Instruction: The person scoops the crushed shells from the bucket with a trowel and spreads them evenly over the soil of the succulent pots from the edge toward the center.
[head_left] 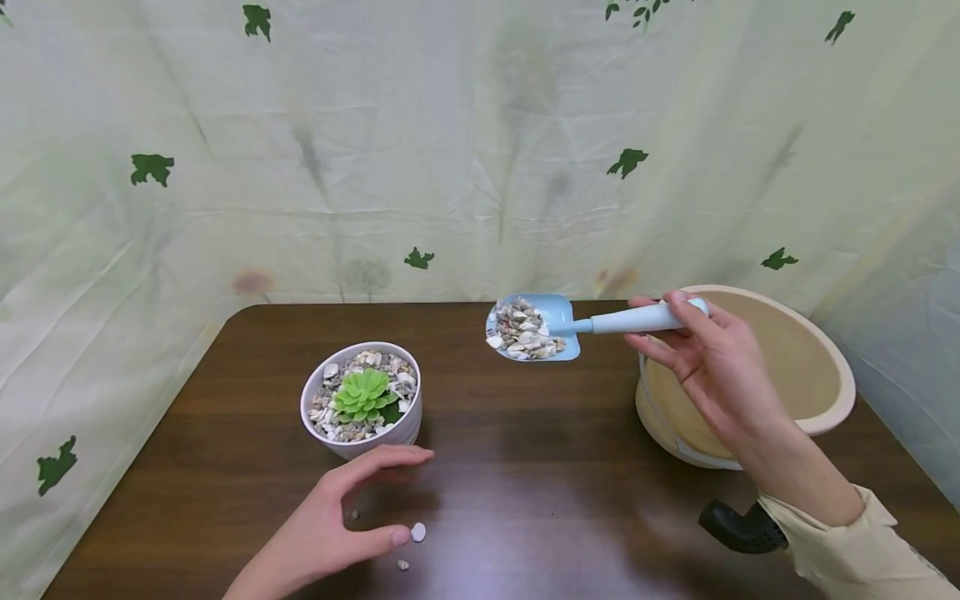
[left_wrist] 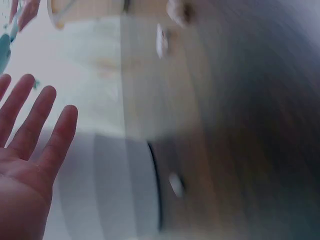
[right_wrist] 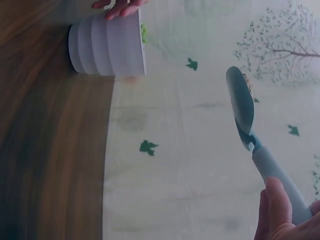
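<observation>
In the head view my right hand grips the pale handle of a light blue hand trowel. A heap of small shells fills its scoop, held level above the table. On the left stands a white ribbed pot of shells with a green succulent in the middle. My left hand is just in front of the pot, thumb and fingers spread apart with nothing between them. The right wrist view shows the trowel from below and the pot beyond it.
A large beige tub stands on the right, behind my right forearm. Several loose shells lie on the brown wooden table near my left thumb. A black curved object shows by my right sleeve. A leaf-patterned cloth hangs behind the table.
</observation>
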